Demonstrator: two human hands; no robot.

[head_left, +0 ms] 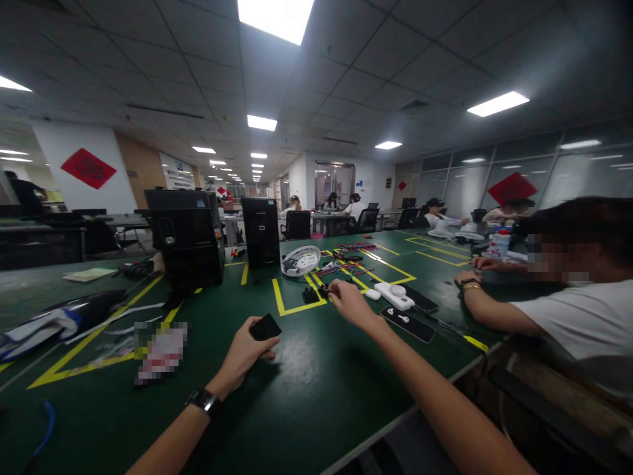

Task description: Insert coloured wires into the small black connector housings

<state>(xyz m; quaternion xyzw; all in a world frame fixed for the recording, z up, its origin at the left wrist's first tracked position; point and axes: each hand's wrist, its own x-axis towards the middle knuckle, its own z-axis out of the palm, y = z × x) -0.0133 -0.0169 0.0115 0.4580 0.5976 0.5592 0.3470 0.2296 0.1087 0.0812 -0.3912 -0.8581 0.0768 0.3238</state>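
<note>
My left hand (pixel 252 346) is closed around a small flat black rectangular object (pixel 267 327), held up over the green table with its dark face showing. My right hand (pixel 349 302) reaches farther out, its fingers pinched at a small black part (pixel 324 290) whose kind is too small to tell. Just left of those fingertips, more small black parts (pixel 310 295) lie inside a yellow tape outline. Behind them are a white round fan grille (pixel 301 261) and a tangle of coloured wires (pixel 341 265).
Black computer cases (pixel 185 247) stand at the back left. Right of my right hand lie a white device (pixel 394 295), a phone (pixel 408 324) with earbuds on it, and a yellow-tipped tool (pixel 475 343). A co-worker (pixel 558 316) sits at the right. A plastic bag (pixel 163 353) lies left.
</note>
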